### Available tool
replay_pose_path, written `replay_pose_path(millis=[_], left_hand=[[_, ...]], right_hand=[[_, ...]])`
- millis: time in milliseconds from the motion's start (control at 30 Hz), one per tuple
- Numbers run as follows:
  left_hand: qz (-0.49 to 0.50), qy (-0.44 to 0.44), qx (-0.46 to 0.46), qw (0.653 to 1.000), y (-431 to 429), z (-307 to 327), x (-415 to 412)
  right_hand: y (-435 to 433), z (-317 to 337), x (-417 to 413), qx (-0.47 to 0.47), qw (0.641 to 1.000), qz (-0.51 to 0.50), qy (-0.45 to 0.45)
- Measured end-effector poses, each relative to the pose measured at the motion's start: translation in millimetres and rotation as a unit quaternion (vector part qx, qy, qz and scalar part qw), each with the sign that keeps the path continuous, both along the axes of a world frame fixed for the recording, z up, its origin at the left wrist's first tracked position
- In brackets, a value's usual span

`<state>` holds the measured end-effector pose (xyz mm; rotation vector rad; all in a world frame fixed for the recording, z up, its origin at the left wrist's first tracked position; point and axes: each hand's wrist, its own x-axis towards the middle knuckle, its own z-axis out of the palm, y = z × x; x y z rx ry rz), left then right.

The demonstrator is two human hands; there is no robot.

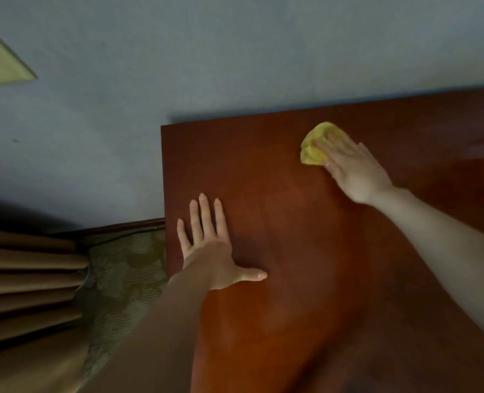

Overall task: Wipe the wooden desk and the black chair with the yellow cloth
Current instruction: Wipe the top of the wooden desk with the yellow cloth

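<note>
On wooden table [291,279]: right hand [354,168] pressing flat, fingers straight, on bunched yellow cloth [315,143] near far edge; left hand [209,248] resting open, fingers spread, near left edge.

Reddish-brown wooden desk [277,180], yellow cloth [314,146], grey-blue wall [235,52], tan pleated curtain [28,279].

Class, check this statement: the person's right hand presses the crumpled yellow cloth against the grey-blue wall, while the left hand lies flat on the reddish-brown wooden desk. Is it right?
Not quite. The head view shows the right hand pressing the crumpled yellow cloth onto the reddish-brown wooden desk, not the grey-blue wall. The left hand does lie flat on that desk.
</note>
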<state>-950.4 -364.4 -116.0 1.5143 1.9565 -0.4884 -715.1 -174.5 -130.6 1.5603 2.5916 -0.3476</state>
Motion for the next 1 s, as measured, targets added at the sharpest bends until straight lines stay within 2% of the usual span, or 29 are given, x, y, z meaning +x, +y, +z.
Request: replay_pose_path(millis=[167, 300, 400, 767, 867, 1000], left_hand=[[0.002, -0.010, -0.003, 1.000, 0, -2, -1], [0.002, -0.020, -0.007, 1.000, 1, -4, -2], [0.002, -0.027, -0.008, 1.000, 2, -4, -3], [0.012, -0.082, 0.028, 0.996, -1, -1, -4], [0.007, -0.180, 0.036, 0.983, -3, 1, -15], [0.013, -0.337, 0.083, 0.938, -7, 7, -61]], right_hand=[[50, 0, 0, -0.011, 0.992, -0.128, -0.010], [51, -2, -28, 0.020, 0.974, -0.224, 0.007], [45, -1, -45, 0.003, 0.968, -0.250, -0.003], [6, 11, -163, -0.059, 0.992, -0.103, -0.047], [-9, 14, -208, -0.067, 0.996, -0.050, -0.041], [-18, 11, -261, -0.060, 0.998, -0.011, -0.024]])
